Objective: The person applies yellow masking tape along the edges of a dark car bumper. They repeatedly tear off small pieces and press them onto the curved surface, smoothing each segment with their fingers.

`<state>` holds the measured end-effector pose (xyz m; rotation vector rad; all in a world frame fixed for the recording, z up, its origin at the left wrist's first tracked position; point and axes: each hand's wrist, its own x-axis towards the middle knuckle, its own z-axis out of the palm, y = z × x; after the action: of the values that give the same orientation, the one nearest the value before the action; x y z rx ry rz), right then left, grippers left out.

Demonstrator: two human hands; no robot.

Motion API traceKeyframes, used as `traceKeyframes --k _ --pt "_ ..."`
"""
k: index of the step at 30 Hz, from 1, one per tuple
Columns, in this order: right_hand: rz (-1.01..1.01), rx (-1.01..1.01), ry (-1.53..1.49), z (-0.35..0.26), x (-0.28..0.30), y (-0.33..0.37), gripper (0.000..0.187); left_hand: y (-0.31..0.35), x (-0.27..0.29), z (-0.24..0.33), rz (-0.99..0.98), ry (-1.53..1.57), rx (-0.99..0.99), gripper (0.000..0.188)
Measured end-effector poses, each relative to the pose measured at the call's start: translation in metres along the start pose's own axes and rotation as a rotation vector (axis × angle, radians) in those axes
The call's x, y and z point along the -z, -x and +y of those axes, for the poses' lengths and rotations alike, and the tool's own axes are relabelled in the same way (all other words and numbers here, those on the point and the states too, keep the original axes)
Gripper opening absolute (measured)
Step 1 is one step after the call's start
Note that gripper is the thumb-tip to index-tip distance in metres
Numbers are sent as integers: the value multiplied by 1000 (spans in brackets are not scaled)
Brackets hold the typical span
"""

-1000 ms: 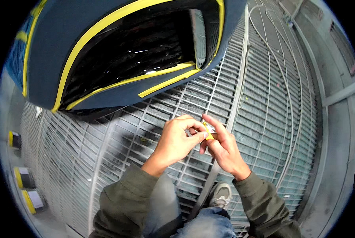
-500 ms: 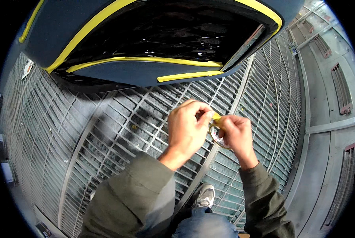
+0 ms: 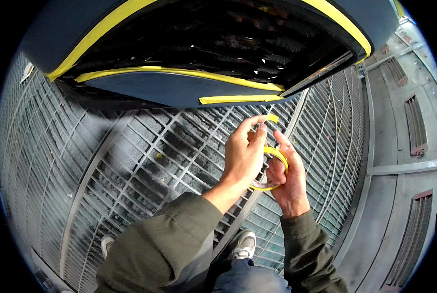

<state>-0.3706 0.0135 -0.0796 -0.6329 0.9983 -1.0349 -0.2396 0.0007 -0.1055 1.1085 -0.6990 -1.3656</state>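
Note:
A short piece of yellow masking tape [image 3: 272,118] sticks out from the fingertips of my left hand [image 3: 245,154], pinched between thumb and forefinger. My right hand [image 3: 291,178] holds the roll of yellow masking tape [image 3: 283,160], its lower fingers curled at the ring and its forefinger and thumb raised. Both hands are close together, just below a dark blue-grey curved panel [image 3: 145,88] that looks like a vehicle body part. Yellow tape strips line this panel, including a short strip [image 3: 238,99] along its lower edge. Above it lies a shiny black recess or covering [image 3: 203,44].
Metal floor grating [image 3: 145,161] stretches beneath, with grey matting under the bars. A small yellow scrap [image 3: 159,156] lies there. To the right runs a grey metal wall [image 3: 389,205] with slotted vents [image 3: 416,124]. My shoe [image 3: 244,244] stands on the grating.
My hands have moved slightly apart, and a short tape piece now shows at my left fingertips, separate from the roll. My right fingers have loosened. The panel sits slightly further right in view.

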Motion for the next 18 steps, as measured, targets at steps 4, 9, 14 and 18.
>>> traceKeyframes --k 4,9,14,18 --pt "112 0 86 -6 14 -28 35 -11 4 12 -114 333 241 25" --pt "78 76 88 -15 17 -55 25 -24 9 8 -203 499 383 29" --pt "164 187 146 -20 13 -69 12 -32 7 9 -213 417 352 32" --pt "246 400 363 -22 5 -75 8 -38 6 -14 -232 32 -6 42"
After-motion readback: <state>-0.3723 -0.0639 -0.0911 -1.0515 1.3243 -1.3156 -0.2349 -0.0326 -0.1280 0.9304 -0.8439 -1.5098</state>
